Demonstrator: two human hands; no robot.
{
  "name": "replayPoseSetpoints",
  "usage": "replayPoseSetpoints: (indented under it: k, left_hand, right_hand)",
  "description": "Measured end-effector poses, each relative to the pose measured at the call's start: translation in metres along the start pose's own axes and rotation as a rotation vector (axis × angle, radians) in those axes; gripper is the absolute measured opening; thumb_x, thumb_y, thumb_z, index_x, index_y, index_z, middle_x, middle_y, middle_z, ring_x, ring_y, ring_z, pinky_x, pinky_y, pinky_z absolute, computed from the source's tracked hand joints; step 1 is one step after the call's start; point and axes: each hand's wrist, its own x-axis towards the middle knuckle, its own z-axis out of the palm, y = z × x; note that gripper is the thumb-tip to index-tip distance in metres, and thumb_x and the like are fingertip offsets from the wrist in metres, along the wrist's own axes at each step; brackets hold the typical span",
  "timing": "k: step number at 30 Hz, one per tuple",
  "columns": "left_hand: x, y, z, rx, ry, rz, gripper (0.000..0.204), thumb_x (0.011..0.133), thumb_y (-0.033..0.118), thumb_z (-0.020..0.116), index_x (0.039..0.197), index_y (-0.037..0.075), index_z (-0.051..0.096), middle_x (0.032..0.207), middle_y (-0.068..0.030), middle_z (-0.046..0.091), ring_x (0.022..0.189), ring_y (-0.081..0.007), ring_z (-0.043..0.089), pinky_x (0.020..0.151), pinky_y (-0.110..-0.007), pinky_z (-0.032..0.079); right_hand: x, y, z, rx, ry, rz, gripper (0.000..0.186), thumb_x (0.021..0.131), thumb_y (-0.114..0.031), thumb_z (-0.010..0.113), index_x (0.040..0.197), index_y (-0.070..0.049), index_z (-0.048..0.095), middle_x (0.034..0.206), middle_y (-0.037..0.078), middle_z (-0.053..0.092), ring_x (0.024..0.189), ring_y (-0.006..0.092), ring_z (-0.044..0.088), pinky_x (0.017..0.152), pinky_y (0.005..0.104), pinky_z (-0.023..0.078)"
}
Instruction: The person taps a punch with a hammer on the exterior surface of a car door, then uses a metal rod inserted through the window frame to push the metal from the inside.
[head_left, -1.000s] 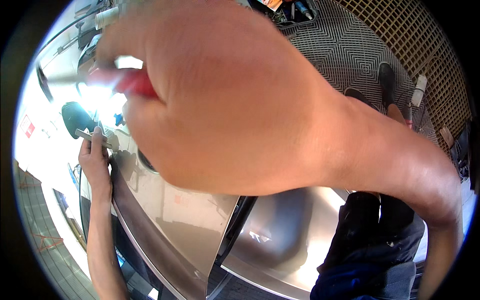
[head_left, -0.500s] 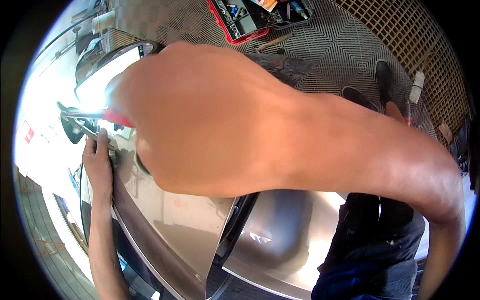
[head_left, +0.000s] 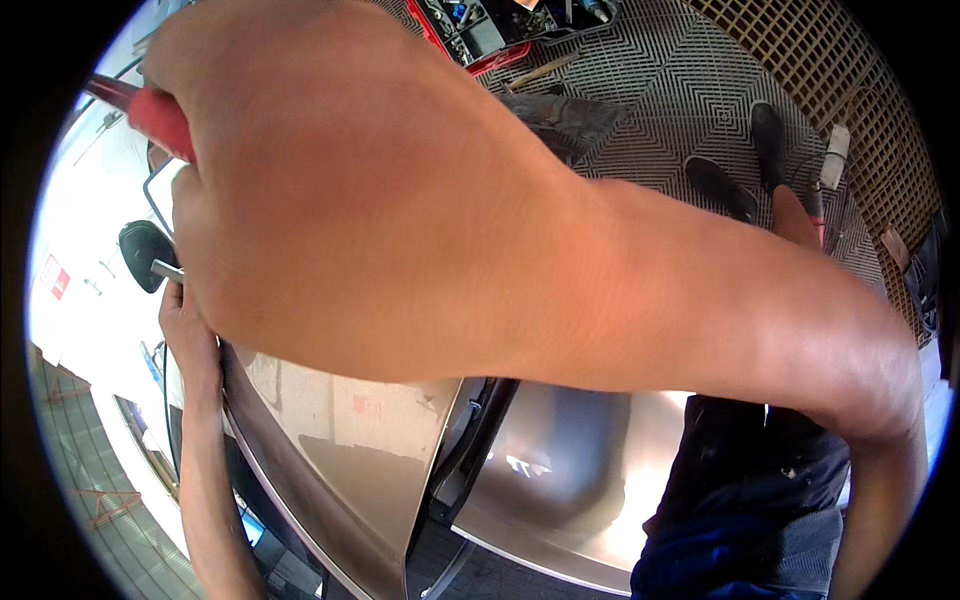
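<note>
presently, the right hand (head_left: 340, 200) has its fingers wrapped around a red-handled tool (head_left: 160, 122); the left hand (head_left: 190, 335), partly hidden, holds a grey bar (head_left: 166, 270) beside the tan panel (head_left: 340, 415).

- Red-and-white rectangular sign (head_left: 55, 277) on the white wall (head_left: 90, 330), at nine o'clock: lettering too small to read.
- Faint reddish square print (head_left: 367, 406) on the glossy beige car-body panel (head_left: 390, 450), between seven and eight o'clock: illegible.

Patterned floor (head_left: 680, 80) (grey), red-edged tray (head_left: 499, 59), stick (head_left: 545, 71)
</note>
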Motion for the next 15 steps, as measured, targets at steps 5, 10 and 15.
replayPoseSetpoints:
  k: [5, 10, 15]
  left_hand:
    - [0.004, -0.005, -0.002, -0.024, -0.058, -0.092, 0.044, 0.110, 0.040, 0.063, 0.116, -0.003, 0.072, 0.106, -0.0061, 0.076, 0.096, -0.0124, 0.068, 0.087, -0.030, 0.052]
    - [0.009, -0.019, -0.009, -0.047, -0.114, 0.034, 0.040, 0.108, 0.036, 0.066, 0.120, -0.001, 0.073, 0.107, -0.0073, 0.077, 0.095, -0.0142, 0.070, 0.089, -0.031, 0.054]
    - [0.010, -0.030, -0.008, 0.080, -0.031, 0.271, 0.034, 0.107, 0.033, 0.069, 0.111, 0.000, 0.072, 0.097, -0.0036, 0.073, 0.088, -0.0112, 0.066, 0.082, -0.028, 0.050]
  right_hand:
    - [0.003, 0.006, 0.007, -0.097, -0.067, -0.071, 0.027, 0.075, -0.018, 0.082, 0.095, 0.000, 0.078, 0.102, 0.020, 0.079, 0.092, 0.0336, 0.079, 0.077, 0.0442, 0.063]
    - [-0.003, 0.009, 0.001, -0.095, -0.086, -0.076, 0.025, 0.076, -0.019, 0.080, 0.095, -0.002, 0.079, 0.100, 0.019, 0.079, 0.091, 0.0335, 0.079, 0.077, 0.0447, 0.063]
    - [-0.004, 0.008, 0.002, -0.111, -0.097, -0.089, 0.024, 0.077, -0.020, 0.079, 0.095, -0.003, 0.080, 0.097, 0.018, 0.079, 0.090, 0.0335, 0.079, 0.076, 0.0452, 0.063]
